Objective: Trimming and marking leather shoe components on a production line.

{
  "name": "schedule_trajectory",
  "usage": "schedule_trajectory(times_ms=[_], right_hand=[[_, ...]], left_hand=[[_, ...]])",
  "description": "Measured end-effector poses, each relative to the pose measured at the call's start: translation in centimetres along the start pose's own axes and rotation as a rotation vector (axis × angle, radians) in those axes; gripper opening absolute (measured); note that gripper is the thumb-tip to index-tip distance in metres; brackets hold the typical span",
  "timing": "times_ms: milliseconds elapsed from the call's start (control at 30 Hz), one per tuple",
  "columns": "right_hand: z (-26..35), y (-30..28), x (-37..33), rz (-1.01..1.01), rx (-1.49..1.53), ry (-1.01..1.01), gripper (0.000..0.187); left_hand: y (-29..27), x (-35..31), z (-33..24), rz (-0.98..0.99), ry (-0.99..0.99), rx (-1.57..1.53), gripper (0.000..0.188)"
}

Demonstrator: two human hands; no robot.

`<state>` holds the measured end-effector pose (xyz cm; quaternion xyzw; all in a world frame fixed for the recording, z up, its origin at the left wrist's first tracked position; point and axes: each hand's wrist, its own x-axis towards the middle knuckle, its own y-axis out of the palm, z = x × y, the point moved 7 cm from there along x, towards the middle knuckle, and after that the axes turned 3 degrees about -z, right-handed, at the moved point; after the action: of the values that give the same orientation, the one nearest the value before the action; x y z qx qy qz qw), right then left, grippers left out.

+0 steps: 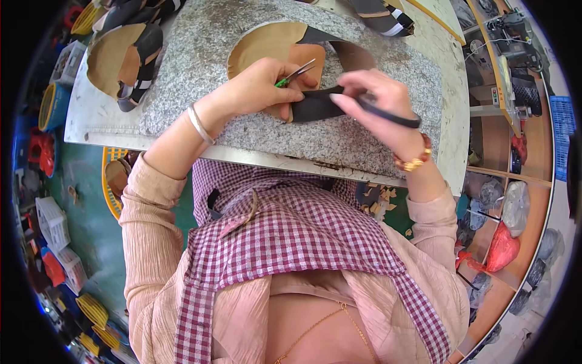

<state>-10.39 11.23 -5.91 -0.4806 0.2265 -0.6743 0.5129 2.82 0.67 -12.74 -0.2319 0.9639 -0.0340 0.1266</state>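
Note:
A shoe upper [260, 45] with a tan lining and black outer parts lies on the grey stone slab. My left hand [264, 85] is closed at its near side, pinching the edge of a black section [318, 105]. Small scissors [297, 73] with a green handle stick out from that same hand, blades pointing up to the right. At the right end of the black section, my right hand [382, 100] is closed on a narrow black strip [388, 115], which curves under its fingers. Motion blurs some of this hand's fingers, and its palm is hidden.
Another tan and black upper [115, 60] lies at the left of the table, with more pieces [385, 15] along the far edge. The stone slab [200, 54] covers much of the tabletop. A yellow basket [112, 197] stands below left; wooden shelves [527, 236] with bags are at right.

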Motion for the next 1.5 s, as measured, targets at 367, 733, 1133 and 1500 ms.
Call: schedule_trajectory(times_ms=[367, 733, 1133, 1500], right_hand=[[-2.4, -1.0, -0.9, 0.008, 0.205, 0.132, 0.009], [-3.6, -4.6, -2.8, -0.051, 0.311, 0.113, 0.009], [-5.1, -3.1, -2.2, -0.118, 0.211, 0.020, 0.007], [-7.2, -5.1, -3.4, -0.047, 0.483, 0.189, 0.006]], left_hand=[[1.1, -0.7, -2.7, 0.004, 0.119, 0.240, 0.019], [3.7, 1.9, -5.0, -0.011, 0.350, 0.441, 0.021], [4.7, 2.5, -6.0, 0.072, 0.399, 0.386, 0.024], [5.6, 2.9, -6.1, 0.061, 0.342, 0.377, 0.022]])
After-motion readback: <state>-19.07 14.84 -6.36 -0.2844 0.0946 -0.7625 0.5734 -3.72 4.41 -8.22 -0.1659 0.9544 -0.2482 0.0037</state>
